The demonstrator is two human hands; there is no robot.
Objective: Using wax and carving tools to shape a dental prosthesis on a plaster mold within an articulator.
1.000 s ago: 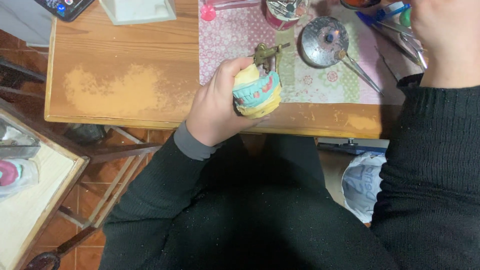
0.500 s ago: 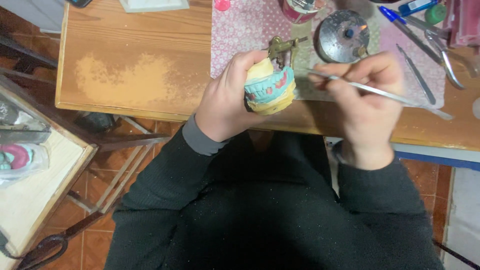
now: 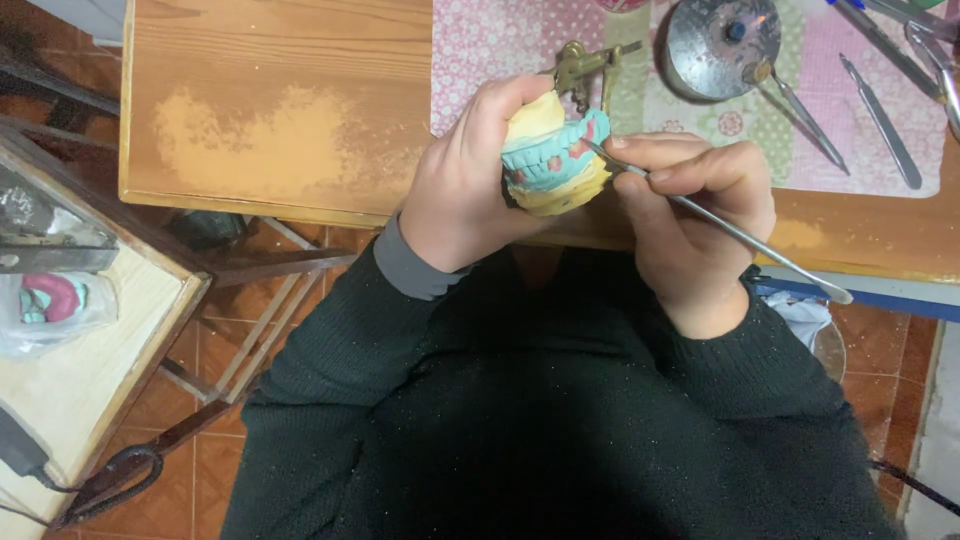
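Wooden table (image 3: 270, 110), terracotta tile floor (image 3: 215, 470)

left hand (image 3: 462, 170): curled, gripping | right hand (image 3: 690, 210): pinching, fingers bent

Wooden table (image 3: 270, 120) under patterned mat (image 3: 470, 50)

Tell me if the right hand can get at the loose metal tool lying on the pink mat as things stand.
Probably not at once: the right hand is shut on a thin metal instrument whose tip meets the dental model. The loose tool lies uncovered on the mat, so the path looks free.
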